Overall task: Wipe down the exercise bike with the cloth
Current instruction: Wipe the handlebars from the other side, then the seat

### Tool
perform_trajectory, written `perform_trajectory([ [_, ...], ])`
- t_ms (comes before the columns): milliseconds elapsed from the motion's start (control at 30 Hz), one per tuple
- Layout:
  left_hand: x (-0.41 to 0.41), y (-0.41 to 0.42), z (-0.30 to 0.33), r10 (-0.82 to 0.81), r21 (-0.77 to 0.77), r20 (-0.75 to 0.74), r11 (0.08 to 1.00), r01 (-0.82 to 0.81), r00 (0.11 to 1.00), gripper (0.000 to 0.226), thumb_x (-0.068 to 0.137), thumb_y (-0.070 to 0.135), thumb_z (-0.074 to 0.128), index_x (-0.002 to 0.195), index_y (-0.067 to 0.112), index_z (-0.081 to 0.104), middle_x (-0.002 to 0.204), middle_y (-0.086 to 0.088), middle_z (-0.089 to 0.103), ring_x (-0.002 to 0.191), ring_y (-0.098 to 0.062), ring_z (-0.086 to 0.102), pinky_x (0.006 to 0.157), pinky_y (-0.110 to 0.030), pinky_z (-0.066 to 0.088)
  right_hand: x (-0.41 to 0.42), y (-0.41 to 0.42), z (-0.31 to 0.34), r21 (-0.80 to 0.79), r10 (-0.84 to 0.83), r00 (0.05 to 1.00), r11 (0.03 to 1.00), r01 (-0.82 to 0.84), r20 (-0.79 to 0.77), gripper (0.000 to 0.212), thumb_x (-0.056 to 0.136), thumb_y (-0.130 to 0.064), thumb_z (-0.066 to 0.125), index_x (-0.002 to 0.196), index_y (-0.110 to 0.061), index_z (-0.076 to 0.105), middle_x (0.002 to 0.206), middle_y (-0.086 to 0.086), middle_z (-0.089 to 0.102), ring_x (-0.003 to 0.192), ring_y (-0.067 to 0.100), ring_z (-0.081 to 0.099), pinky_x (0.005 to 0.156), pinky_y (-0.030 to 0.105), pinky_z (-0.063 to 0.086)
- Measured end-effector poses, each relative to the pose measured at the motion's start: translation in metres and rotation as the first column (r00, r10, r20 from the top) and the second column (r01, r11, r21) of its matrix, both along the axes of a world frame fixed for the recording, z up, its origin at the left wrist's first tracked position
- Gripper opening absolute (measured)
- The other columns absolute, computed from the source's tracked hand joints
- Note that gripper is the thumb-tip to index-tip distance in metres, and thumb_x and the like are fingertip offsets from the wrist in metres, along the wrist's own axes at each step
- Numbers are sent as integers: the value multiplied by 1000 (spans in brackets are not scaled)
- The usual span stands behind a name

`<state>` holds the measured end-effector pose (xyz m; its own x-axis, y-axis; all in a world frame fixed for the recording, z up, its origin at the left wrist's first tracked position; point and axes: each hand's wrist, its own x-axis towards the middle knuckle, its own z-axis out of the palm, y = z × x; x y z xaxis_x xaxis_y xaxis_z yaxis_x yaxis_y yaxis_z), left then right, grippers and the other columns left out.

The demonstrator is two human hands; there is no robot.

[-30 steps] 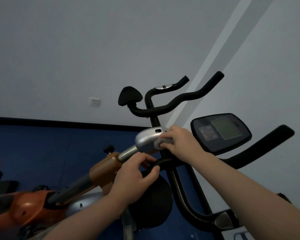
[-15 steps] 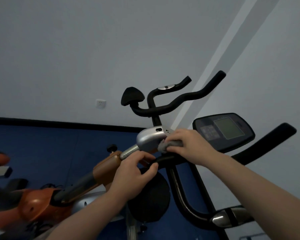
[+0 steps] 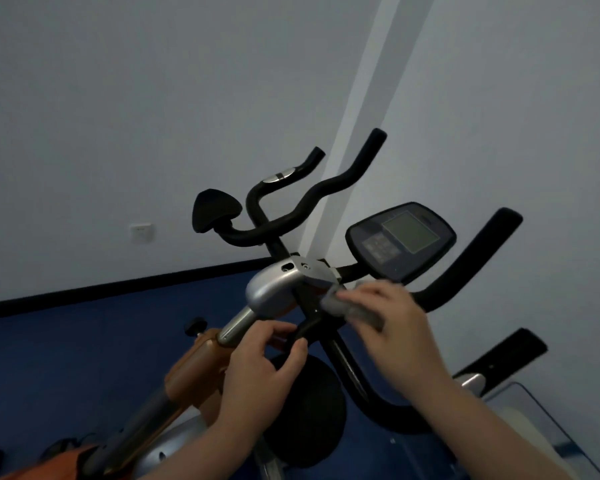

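1. While I watch through the head camera, my left hand (image 3: 260,372) sits nearest, its fingers and thumb curled round the black handlebar (image 3: 300,332) just below the silver stem cover (image 3: 274,289) of the exercise bike (image 3: 201,362).
2. My right hand (image 3: 392,327) lies beside it, a little further along, pinching a grey cloth (image 3: 352,308) between thumb and fingers; the hand is motion-blurred, so I cannot tell exactly how the fingers lie.
3. I see the cloth against the bar just right of the silver cover, below the console (image 3: 400,242).
4. Under both hands I see the orange frame tube (image 3: 194,368) running down to the left and a dark round disc (image 3: 312,410).
5. Past the cover, the console faces up and tilts, and black curved grips (image 3: 465,268) rise to its right.
6. Further off I see a second set of black handlebars (image 3: 312,199) with a padded rest (image 3: 215,209).
7. Beyond lie a blue floor (image 3: 84,341), a black skirting strip (image 3: 118,284), and a pale wall (image 3: 153,98) with a socket (image 3: 141,233).
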<state>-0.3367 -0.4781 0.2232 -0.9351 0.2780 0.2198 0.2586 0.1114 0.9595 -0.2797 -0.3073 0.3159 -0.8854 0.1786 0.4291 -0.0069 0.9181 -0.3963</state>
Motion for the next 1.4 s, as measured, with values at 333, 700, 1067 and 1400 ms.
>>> perform_trajectory([
  [333, -3, -1, -1, -43, -23, -25, 999, 43, 999, 19, 75, 53, 59, 92, 43, 58, 96, 26, 59, 92, 5, 58, 74, -25, 49, -47, -2, 20, 25, 184, 928, 979, -203, 325, 26, 91, -11, 61, 110, -25, 71, 110, -9, 66, 105, 9, 53, 92, 23, 40],
  [700, 0, -2, 2, -35, -29, -38, 999, 34, 999, 17, 77, 49, 60, 91, 40, 59, 92, 21, 60, 93, 3, 58, 75, -21, 47, -93, 4, 41, 349, 169, 738, 798, -492, 654, 26, 98, -22, 49, 117, -28, 65, 118, -4, 56, 108, 12, 45, 92, 35, 43],
  [1067, 1, -1, 2, -3, -20, -24, 1000, 2, 1000, 18, 78, 48, 61, 93, 40, 62, 93, 20, 62, 93, -1, 60, 76, -23, 48, -98, 6, 25, 254, 195, 852, 901, -351, 486, 26, 91, -21, 61, 115, -27, 68, 113, -1, 58, 103, 20, 56, 90, 37, 46],
  [1400, 4, 0, 3, 43, -42, -20, 998, -43, 999, 27, 76, 59, 55, 96, 42, 62, 94, 21, 64, 90, 1, 62, 77, -36, 55, -65, -4, 26, 177, 213, 956, 952, -250, 202, 25, 92, -21, 60, 117, -24, 66, 106, -2, 54, 100, 15, 53, 84, 30, 47],
])
